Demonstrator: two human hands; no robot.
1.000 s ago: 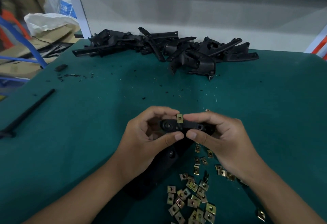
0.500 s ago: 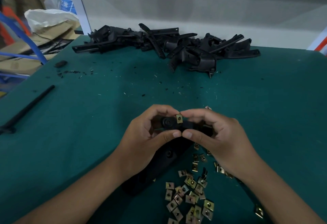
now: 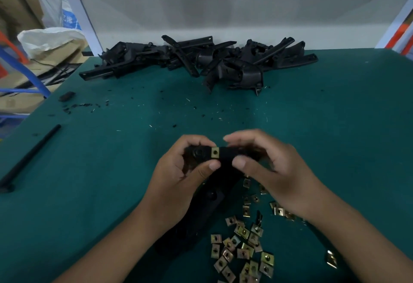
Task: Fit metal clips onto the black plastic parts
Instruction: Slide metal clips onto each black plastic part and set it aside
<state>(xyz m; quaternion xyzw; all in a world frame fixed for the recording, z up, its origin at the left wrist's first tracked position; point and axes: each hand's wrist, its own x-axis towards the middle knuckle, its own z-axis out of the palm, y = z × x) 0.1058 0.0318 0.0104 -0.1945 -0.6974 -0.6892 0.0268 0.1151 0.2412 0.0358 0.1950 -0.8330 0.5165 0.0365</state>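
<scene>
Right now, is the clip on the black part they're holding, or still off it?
On. The metal clip sits flat against the black plastic part held between the left hand and right hand. Whether it is fully seated, cannot tell.

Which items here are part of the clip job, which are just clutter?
Job:
left hand and right hand holding the black part
clip on that part
loose clips
pile of black parts

Lying about:
black rod
black scraps
white bag
</scene>
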